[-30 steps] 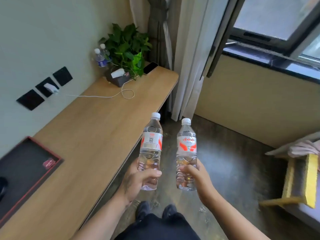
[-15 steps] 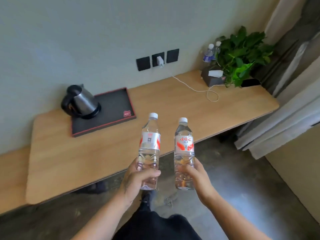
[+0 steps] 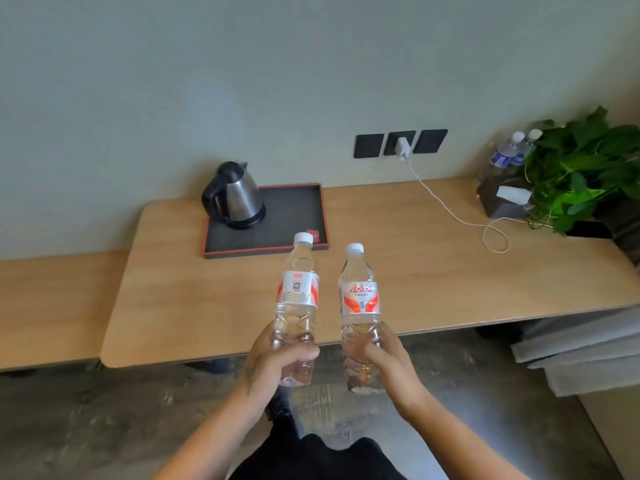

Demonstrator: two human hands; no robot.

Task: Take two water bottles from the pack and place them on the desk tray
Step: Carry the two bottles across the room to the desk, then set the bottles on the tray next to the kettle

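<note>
I hold two clear water bottles with white caps and red-and-white labels, both upright, above the desk's near edge. My left hand [image 3: 277, 362] grips the lower part of the left bottle [image 3: 298, 289]. My right hand [image 3: 384, 362] grips the lower part of the right bottle [image 3: 358, 296]. The black desk tray with a red rim [image 3: 294, 209] lies on the wooden desk [image 3: 433, 271] straight ahead, just beyond the bottle caps. A steel kettle [image 3: 235, 197] stands on the tray's left part; the tray's right part is bare. The pack is out of view.
Wall sockets hold a white charger [image 3: 402, 147], whose cable [image 3: 460, 220] trails across the desk. At the far right stand a leafy plant [image 3: 585, 171], a dark tissue box [image 3: 502, 199] and two blue-labelled bottles [image 3: 509, 154]. A lower bench [image 3: 52, 306] adjoins the desk's left end.
My view has swung left from the window corner until it faces the desk squarely. The tray and kettle now sit centred ahead. Both bottles stay in my hands, now nearer the tray.
</note>
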